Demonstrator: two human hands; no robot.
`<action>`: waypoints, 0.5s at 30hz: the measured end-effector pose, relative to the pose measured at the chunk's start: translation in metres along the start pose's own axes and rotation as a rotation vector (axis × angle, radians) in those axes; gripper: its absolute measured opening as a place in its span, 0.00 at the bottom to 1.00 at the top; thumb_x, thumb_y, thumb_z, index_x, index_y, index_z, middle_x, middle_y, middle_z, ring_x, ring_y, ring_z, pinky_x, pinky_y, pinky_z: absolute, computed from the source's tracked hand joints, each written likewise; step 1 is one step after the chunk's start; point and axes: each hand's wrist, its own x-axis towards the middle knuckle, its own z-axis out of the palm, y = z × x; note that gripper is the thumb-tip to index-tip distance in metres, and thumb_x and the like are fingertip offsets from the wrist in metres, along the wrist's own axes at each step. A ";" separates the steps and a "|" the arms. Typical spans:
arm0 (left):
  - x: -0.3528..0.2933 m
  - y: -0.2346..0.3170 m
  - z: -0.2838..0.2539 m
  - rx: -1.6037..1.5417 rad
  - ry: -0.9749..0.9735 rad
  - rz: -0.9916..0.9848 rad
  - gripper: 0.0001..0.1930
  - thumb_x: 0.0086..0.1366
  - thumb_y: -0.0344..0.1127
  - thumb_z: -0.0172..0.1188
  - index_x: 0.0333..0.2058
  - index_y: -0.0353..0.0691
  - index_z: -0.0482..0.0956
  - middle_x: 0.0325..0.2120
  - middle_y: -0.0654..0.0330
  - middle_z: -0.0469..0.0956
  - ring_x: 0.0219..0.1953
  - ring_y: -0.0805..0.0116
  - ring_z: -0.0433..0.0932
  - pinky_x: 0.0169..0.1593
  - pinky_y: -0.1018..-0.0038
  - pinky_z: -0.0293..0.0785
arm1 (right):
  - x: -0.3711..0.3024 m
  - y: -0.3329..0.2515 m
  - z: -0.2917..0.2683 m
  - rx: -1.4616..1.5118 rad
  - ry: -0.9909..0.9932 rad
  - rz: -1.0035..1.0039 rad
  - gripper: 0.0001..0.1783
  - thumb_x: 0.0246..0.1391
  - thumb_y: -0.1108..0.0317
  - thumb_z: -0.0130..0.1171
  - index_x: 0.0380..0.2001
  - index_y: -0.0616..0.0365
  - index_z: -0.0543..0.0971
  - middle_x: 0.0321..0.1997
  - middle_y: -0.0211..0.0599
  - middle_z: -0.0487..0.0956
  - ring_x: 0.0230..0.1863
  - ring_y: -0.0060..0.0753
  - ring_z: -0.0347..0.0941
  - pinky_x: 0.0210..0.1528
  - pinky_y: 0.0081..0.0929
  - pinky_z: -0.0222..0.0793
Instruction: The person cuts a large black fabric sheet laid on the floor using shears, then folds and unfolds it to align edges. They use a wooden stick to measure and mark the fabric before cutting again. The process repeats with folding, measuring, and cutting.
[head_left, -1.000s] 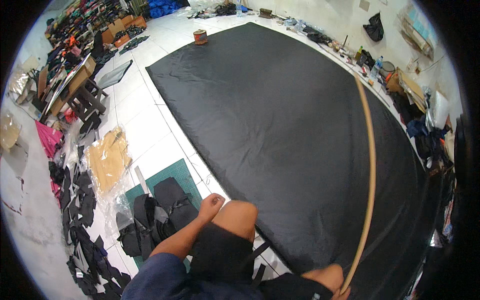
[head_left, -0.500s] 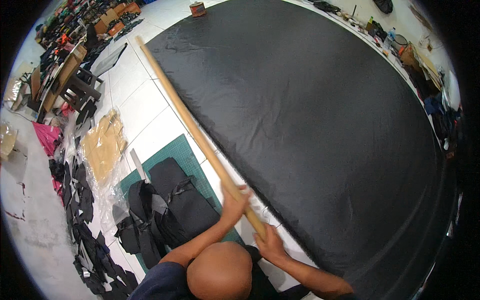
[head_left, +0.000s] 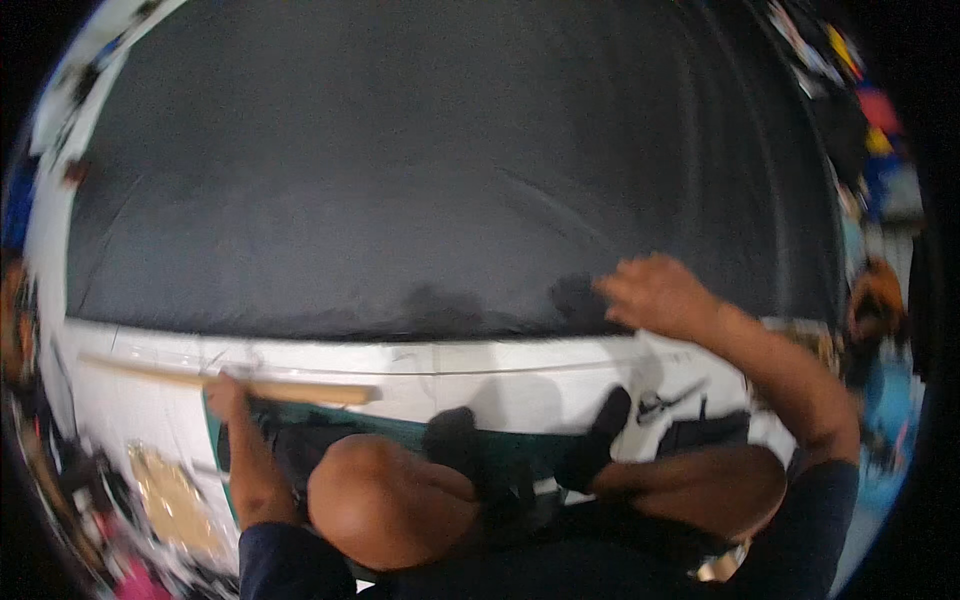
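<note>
A long tan pole [head_left: 310, 391] lies low over the white floor, along the near edge of the black cloth [head_left: 400, 150]. My left hand [head_left: 228, 397] is closed around it, left of its near end. My right hand [head_left: 660, 298] hovers over the cloth's near right part, casting a shadow there. Its fingers are loosely stretched and somewhat blurred, with nothing seen in them. Under my knees lies a green cutting mat [head_left: 400, 430], partly hidden by my legs and by dark cloth.
What looks like a pair of black scissors [head_left: 668, 402] lies on the floor right of my foot, near a dark piece of cloth [head_left: 705, 432]. A tan sheet in clear plastic [head_left: 175, 500] is at the lower left. Blurred clutter lines both sides.
The view has swung round to the right. My right hand has let go of the pole and moved out over the cloth; my left hand still grips the pole.
</note>
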 end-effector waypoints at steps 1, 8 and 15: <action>-0.003 0.004 -0.010 -0.203 0.073 -0.148 0.36 0.66 0.59 0.53 0.59 0.31 0.67 0.57 0.36 0.67 0.58 0.41 0.70 0.59 0.53 0.69 | -0.026 0.021 0.007 -0.003 0.047 0.122 0.22 0.58 0.57 0.61 0.53 0.55 0.76 0.42 0.45 0.78 0.47 0.45 0.76 0.50 0.43 0.70; -0.056 0.124 -0.075 -1.136 0.161 0.094 0.50 0.56 0.68 0.61 0.66 0.34 0.60 0.62 0.30 0.59 0.63 0.34 0.61 0.64 0.51 0.60 | -0.096 0.074 0.166 0.343 0.322 0.768 0.24 0.60 0.55 0.58 0.56 0.55 0.74 0.53 0.45 0.75 0.54 0.46 0.73 0.57 0.44 0.69; -0.068 0.136 -0.067 -0.824 0.044 0.363 0.45 0.55 0.59 0.67 0.63 0.34 0.63 0.65 0.31 0.52 0.66 0.33 0.55 0.67 0.51 0.55 | -0.035 0.043 0.236 0.236 0.418 0.509 0.30 0.66 0.46 0.46 0.68 0.44 0.63 0.74 0.44 0.56 0.75 0.52 0.47 0.73 0.53 0.46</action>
